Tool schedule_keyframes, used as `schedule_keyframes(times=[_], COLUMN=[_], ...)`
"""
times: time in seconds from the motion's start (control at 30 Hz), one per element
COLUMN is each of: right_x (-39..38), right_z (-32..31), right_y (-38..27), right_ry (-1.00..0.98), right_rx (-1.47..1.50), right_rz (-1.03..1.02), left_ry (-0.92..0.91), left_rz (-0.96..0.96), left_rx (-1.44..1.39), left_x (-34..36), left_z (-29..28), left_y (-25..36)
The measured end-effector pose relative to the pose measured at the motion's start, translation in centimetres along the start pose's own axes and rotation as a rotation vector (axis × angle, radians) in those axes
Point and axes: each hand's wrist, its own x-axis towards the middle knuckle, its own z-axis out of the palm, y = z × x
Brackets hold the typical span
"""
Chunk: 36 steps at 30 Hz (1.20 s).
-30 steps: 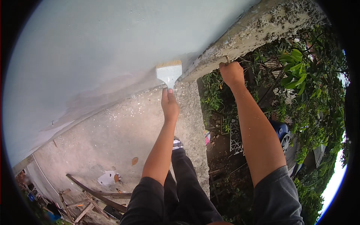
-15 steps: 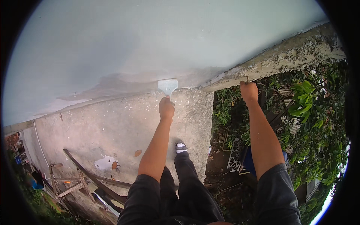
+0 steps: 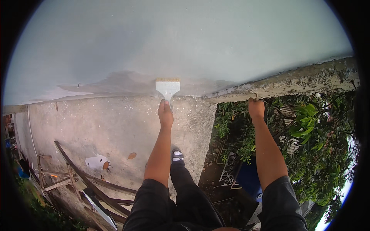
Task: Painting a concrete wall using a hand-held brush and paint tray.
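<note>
My left hand (image 3: 165, 113) is closed round the handle of a wide, flat white brush (image 3: 168, 87) with tan bristles. Those bristles point up over the low part of a pale grey wall (image 3: 185, 38), beside a darker, damp-looking patch (image 3: 127, 80); whether they touch it I cannot tell. Off to the right, my right hand (image 3: 256, 109) makes a fist just under a rough concrete ledge (image 3: 293, 79). A short brownish stub shows above that fist, and what the fingers grip is mostly hidden.
One shoe (image 3: 177, 154) rests on a speckled concrete slab (image 3: 92, 127), which ends in a drop on the right. Leafy branches (image 3: 306, 119) and a blue object (image 3: 248, 177) lie below it. Wooden planks (image 3: 100, 192) stand at lower left, near a white patch (image 3: 96, 161) and dry leaves.
The brush has shifted slightly left and turned, so its tan bristles now show. My right hand still grips below the ledge. The whole view has tilted a little.
</note>
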Motion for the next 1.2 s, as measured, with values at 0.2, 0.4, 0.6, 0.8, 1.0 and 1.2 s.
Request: schedule_keyframes(times=[0.2, 0.4, 0.6, 0.8, 1.0, 1.2], right_x=[1.3, 0.9, 1.0, -7.8, -27.5, -42.2], right_z=[1.1, 0.2, 0.3, 1.0, 4.7, 9.0], right_y=[1.6, 1.3, 0.8, 3.2, 6.5, 2.2], right_ry=[0.042, -0.022, -0.046, -0.081, -0.481, -0.828], right_rx=[0.010, 0.032, 0.135, 0.618, 0.774, 0.030], right_rz=[0.001, 0.000, -0.047, 0.204, 0.548, 0.088], left_ry=[0.184, 0.187, 0.166, 0.204, 0.677, 0.933], left_rz=[-0.153, -0.319, -0.268, -0.073, -0.084, -0.080], left_rx=[0.696, 0.454, 0.029, 0.152, 0.029, 0.201], left_x=[1.1, 2.9, -8.6, -23.2, -33.0, -39.1], left_z=[-5.5, -4.4, -10.7, -26.3, -37.4, -51.0], left_y=[-9.8, -0.3, 16.6, 25.1, 25.9, 21.7])
